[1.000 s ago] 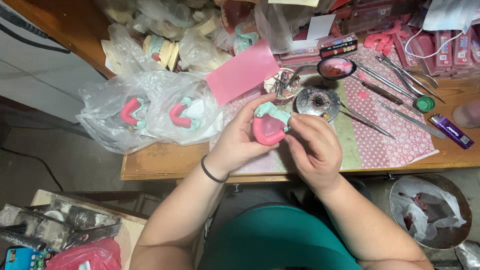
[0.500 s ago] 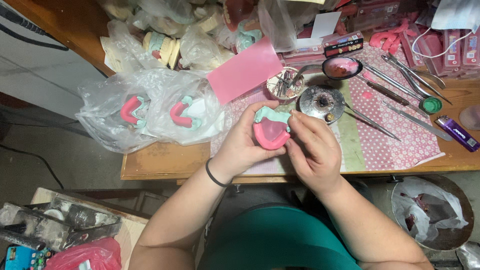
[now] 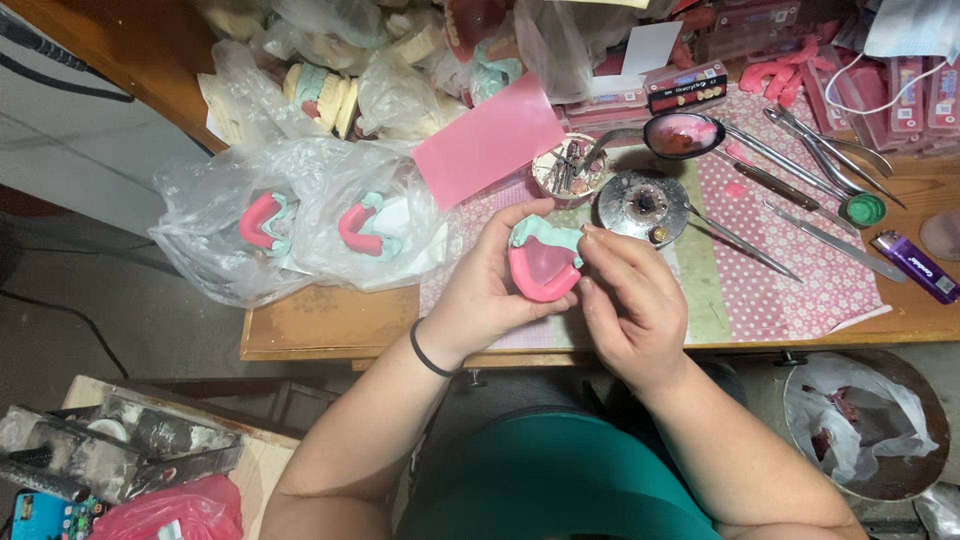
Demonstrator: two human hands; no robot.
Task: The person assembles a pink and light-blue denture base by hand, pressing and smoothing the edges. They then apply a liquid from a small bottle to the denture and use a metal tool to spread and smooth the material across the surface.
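My left hand (image 3: 487, 290) cups a pale green dental cast topped with a pink wax plate (image 3: 541, 264), held over the front edge of the wooden bench (image 3: 330, 320). My right hand (image 3: 632, 305) presses its fingertips against the right rim of the pink wax. A black band circles my left wrist. Both hands hide the underside of the cast.
Clear plastic bags (image 3: 300, 220) holding two more pink-and-green casts lie to the left. A pink wax sheet (image 3: 488, 150), a small tin of burs (image 3: 567, 167), a round metal burner (image 3: 642, 205), metal instruments (image 3: 800, 165), a purple lighter (image 3: 917, 265) and a lined bin (image 3: 865, 425) surround the hands.
The hands and cast have shifted slightly; my right fingers have moved along the rim of the pink wax.
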